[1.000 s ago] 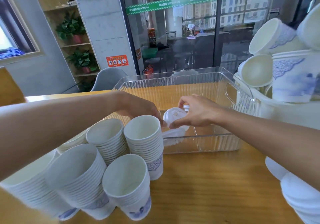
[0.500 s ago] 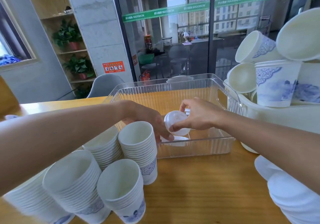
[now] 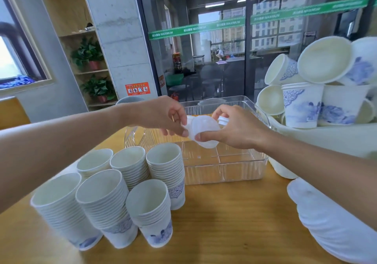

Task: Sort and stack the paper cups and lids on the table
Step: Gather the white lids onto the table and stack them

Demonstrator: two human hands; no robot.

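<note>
My right hand (image 3: 234,131) grips a small stack of translucent white plastic lids (image 3: 204,131) above the clear plastic bin (image 3: 224,174). My left hand (image 3: 163,116) pinches the left edge of the same lids. Several stacks of white paper cups (image 3: 114,194) with blue print stand on the wooden table at the left front. Loose cups (image 3: 306,100) lie piled in a white tub at the right. A stack of white lids (image 3: 330,223) sits at the right front under my right forearm.
The wooden table (image 3: 224,223) shows bare wood between the cup stacks and the lid stack. The clear bin's floor is bare in its near part. Behind the table stand a grey chair (image 3: 130,100), a concrete pillar and glass doors.
Both hands have risen out of the clear bin with the lids. My left hand moved from the bin floor up to the lids' edge, and the lids on the floor are gone.
</note>
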